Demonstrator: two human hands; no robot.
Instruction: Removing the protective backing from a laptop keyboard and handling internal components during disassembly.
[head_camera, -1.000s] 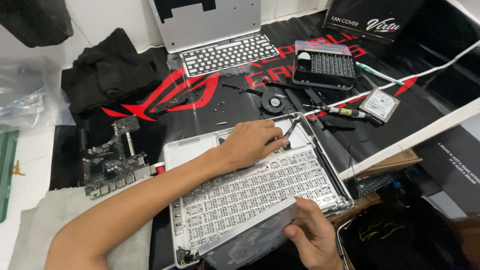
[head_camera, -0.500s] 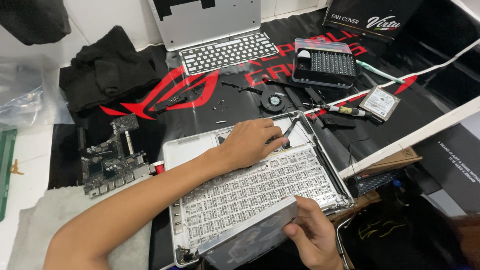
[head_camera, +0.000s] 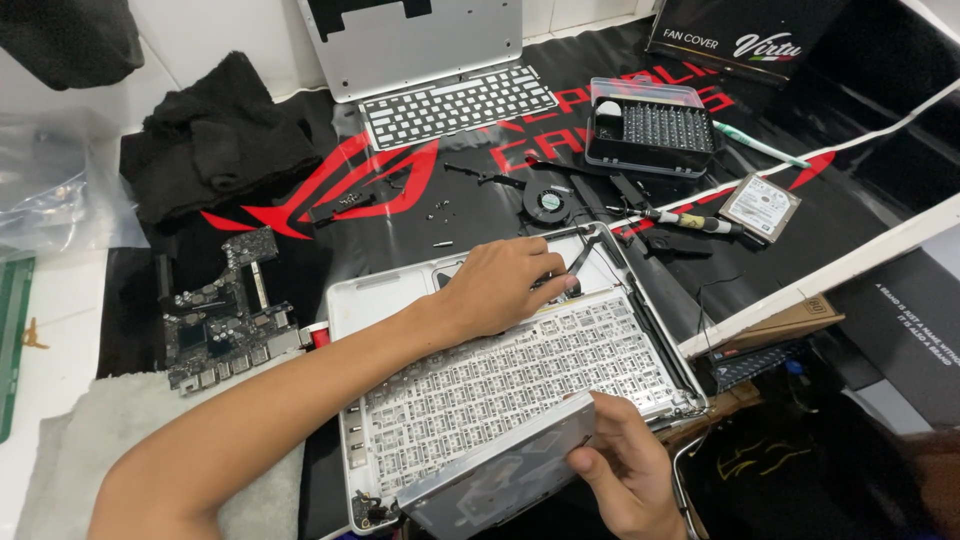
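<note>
Silver laptop shell (head_camera: 400, 300) lies mid-table, long axis left to right, keyboard underside up. Left hand (head_camera: 505, 285) presses curled fingers at its far edge beside a black cable (head_camera: 583, 252); right hand (head_camera: 625, 470) pinches the optical drive (head_camera: 500, 475) at the near edge.

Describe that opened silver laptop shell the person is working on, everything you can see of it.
The laptop shell is a silver-white metal top case lying upside down on the black mat, slightly turned. Its inside faces up, showing the pale grid of the keyboard's back and thin black cables near the far edge. The left hand presses on its far part; the right hand holds a flat silver drive against its near edge.
</note>
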